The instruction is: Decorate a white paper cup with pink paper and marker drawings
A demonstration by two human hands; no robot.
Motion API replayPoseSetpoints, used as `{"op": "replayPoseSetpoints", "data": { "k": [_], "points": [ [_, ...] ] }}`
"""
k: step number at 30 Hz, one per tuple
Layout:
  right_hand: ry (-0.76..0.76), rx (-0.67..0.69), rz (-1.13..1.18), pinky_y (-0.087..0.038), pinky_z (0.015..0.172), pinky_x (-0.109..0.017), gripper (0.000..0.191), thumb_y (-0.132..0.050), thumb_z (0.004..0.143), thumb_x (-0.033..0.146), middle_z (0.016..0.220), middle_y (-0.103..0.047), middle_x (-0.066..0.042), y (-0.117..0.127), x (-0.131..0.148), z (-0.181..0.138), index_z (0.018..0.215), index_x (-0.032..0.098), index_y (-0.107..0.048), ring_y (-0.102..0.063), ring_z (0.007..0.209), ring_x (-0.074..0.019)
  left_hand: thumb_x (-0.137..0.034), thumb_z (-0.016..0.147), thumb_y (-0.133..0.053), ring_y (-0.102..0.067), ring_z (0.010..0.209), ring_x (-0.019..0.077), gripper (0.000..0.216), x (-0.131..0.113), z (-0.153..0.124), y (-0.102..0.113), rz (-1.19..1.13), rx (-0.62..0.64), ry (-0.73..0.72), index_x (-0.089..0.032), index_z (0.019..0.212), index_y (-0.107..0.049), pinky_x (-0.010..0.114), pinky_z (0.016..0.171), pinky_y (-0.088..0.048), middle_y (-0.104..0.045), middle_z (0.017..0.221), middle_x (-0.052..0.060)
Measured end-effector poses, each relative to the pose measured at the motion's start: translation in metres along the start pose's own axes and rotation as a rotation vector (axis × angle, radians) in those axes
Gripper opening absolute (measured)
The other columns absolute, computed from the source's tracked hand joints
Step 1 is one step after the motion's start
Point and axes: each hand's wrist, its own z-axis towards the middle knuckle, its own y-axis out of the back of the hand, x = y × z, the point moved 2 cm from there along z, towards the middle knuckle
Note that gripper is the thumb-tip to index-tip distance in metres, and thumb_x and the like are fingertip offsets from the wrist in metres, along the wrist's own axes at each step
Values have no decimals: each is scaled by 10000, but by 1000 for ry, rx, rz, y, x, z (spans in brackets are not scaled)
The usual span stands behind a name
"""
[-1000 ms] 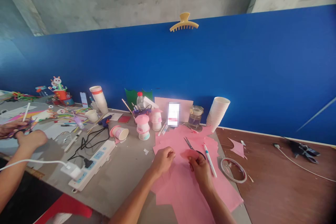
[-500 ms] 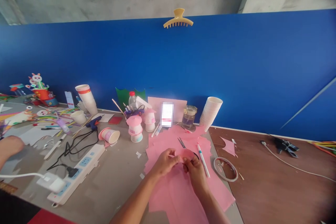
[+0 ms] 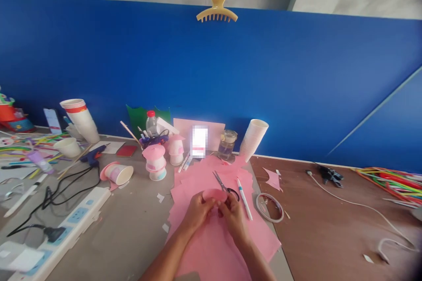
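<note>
Between my two hands is a small curved piece of pink paper [image 3: 215, 194], raised over larger pink sheets [image 3: 216, 252]. My left hand [image 3: 198, 211] pinches its left side, and my right hand [image 3: 231, 214] pinches the right, with the thumbs close together at the near edge. Just beyond my right fingers lie scissors [image 3: 220, 181] with dark handles, blades pointing away. A white marker [image 3: 244, 199] with a blue band rests to the right on the pink paper.
Pink-topped paper-cup models [image 3: 154, 162] stand at left, with one cup [image 3: 118, 173] on its side. A power strip [image 3: 66, 232], a glue gun [image 3: 94, 153], a tape roll [image 3: 269, 207], a glass jar [image 3: 227, 144] and stacked cups [image 3: 253, 138] surround the sheets.
The view has swung right, so things sit further left in it. My hands have drawn closer together on the pink paper, which now curves more evenly. The other person's arm at left is out of view.
</note>
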Motion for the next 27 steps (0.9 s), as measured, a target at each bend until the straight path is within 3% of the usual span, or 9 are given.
{"op": "replayPoseSetpoints", "data": {
  "k": [3,6,13,20,24,27],
  "points": [
    [57,-63,-15,-449,535,-253,356,-699,669,394,761,-575,-1,6,-3,5,930,176,-595,-532,586,-126,-414,704,-608,-375,410,93,253,5,3,7,-22,-40,13,-174,696,-528,232,421,-276,-456,467,-64],
    [84,-145,-42,-452,545,-257,352,-672,703,387,807,-564,-1,13,1,8,973,181,-581,-541,584,-120,-419,680,-627,-374,413,87,267,10,7,10,-78,-22,6,-174,670,-521,228,436,-271,-446,449,-66],
    [171,-218,-268,-485,576,-297,385,-594,747,395,955,-604,-49,26,44,21,1068,183,-567,-572,579,-133,-394,632,-645,-360,417,74,266,14,11,11,-121,-34,35,-158,725,-564,224,451,-269,-455,470,-73],
    [442,-332,-906,-496,846,-405,352,-519,799,248,1132,-565,-172,25,89,98,1127,128,-568,-608,901,-256,-399,639,-656,-381,446,71,288,14,8,13,-97,-45,23,-149,751,-567,221,463,-276,-470,528,-61],
    [617,-228,-1273,-394,1018,-429,423,-524,837,189,1255,-514,-189,14,109,144,1254,121,-508,-482,1204,-318,-395,654,-659,-360,460,66,274,12,6,13,-99,-23,25,-172,718,-513,219,460,-263,-449,551,-65],
    [587,-161,-1464,-336,1063,-421,518,-575,834,223,1395,-411,-196,8,117,171,1328,122,-455,-382,1302,-332,-359,679,-629,-320,473,63,254,10,4,13,-80,-18,35,-196,681,-434,217,461,-244,-374,547,-82]
  ]
}}
